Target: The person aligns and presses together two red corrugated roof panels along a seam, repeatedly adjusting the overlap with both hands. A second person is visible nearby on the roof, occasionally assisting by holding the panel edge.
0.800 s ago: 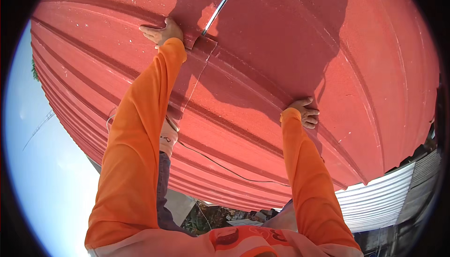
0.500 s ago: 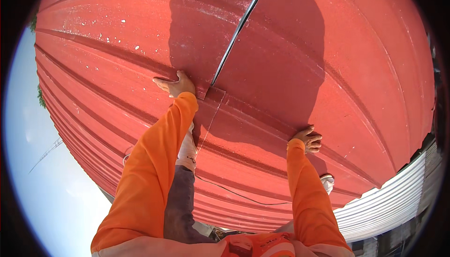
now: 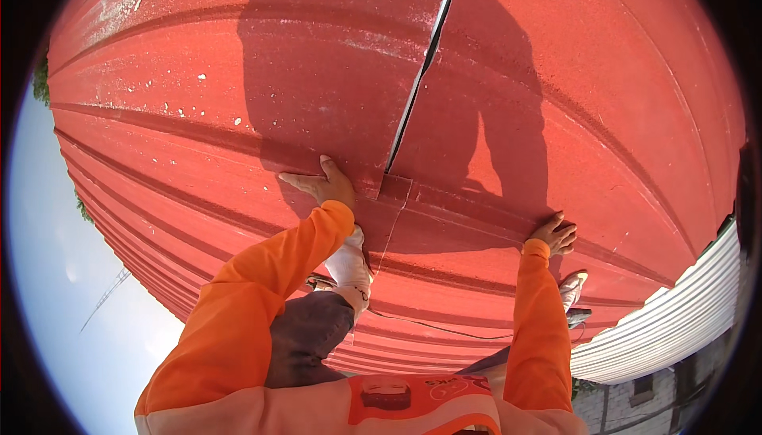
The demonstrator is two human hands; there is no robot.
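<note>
My left hand (image 3: 332,184) lies against the red ribbed metal roof (image 3: 333,94), thumb and fingers spread, just left of the seam between two sheets. Further right, my right hand (image 3: 556,234) presses on a raised rib with its fingers apart. Neither hand holds anything. A pale, dark-edged gap (image 3: 425,70) runs down between the sheets and ends near an overlapping corner (image 3: 394,187), right of my left hand. Both forearms are in orange sleeves. My shadow covers much of the roof ahead.
My left leg with a white sock (image 3: 348,264) is bent on the roof; my right shoe (image 3: 573,286) stands below my right hand. A thin dark cable (image 3: 436,327) crosses the ribs. White flakes lie at upper left. A pale corrugated roof (image 3: 667,340) sits lower right, beyond the red edge.
The view has shifted, so the roof and both hands appear further right and lower. Both hands stay against the roof. More of my bent left knee and right shoe shows.
</note>
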